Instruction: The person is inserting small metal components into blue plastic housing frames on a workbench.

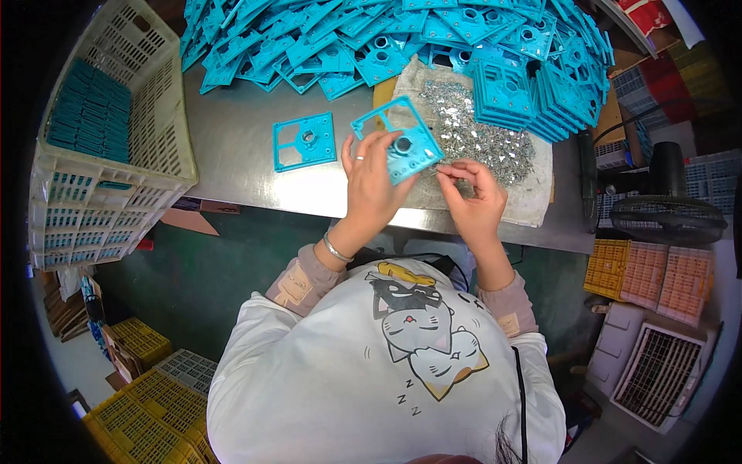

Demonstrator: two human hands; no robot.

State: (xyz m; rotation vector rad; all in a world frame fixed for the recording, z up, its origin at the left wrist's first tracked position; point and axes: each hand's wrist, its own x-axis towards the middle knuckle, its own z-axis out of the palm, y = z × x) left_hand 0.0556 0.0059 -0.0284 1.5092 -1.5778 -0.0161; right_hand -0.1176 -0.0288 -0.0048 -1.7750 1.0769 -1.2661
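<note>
My left hand (371, 182) grips a turquoise plastic frame (417, 151) by its left side, tilted above the metal table. The frame is square, with cut-out openings and a round hole near its middle. At the frame's lower right corner, my right hand (473, 195) pinches its thumb and forefinger together; what sits between the fingertips is too small to make out. A heap of small shiny metal parts (495, 147) lies on a pale cloth (533, 203) just beyond my right hand. Another turquoise frame (304, 141) lies flat on the table, left of my left hand.
A large pile of turquoise frames (332, 39) covers the table's far side, with neat stacks (504, 97) at its right. A white crate (166, 124) holding rows of turquoise pieces stands left. A black fan (666, 213) and orange crates (648, 278) are at right.
</note>
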